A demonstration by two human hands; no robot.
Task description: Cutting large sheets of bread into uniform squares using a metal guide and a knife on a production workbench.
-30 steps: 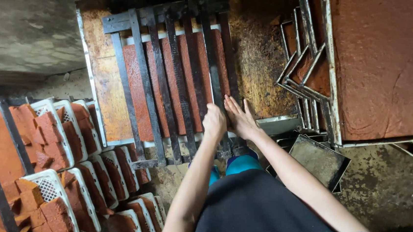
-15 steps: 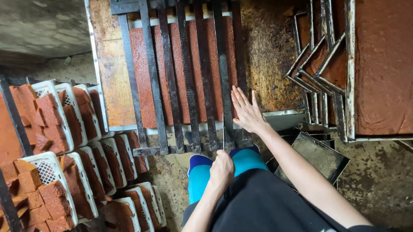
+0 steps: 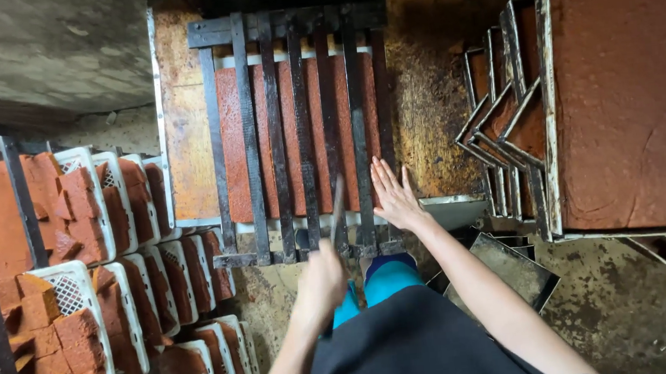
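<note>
Blackened metal slatted frame [image 3: 297,134] lay over the red-brown slab [image 3: 289,135]; the right hand [image 3: 393,198] pressed flat on it, fingers spread. The left hand [image 3: 320,279], clenched on a thin dark blade [image 3: 338,206], had raised it since before.

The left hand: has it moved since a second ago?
Yes. The left hand has pulled back off the black slatted frame toward the body and now grips a thin blade; the right hand stays on the frame.

packages: none | labels: none | signs: none | screens: none in view
</note>
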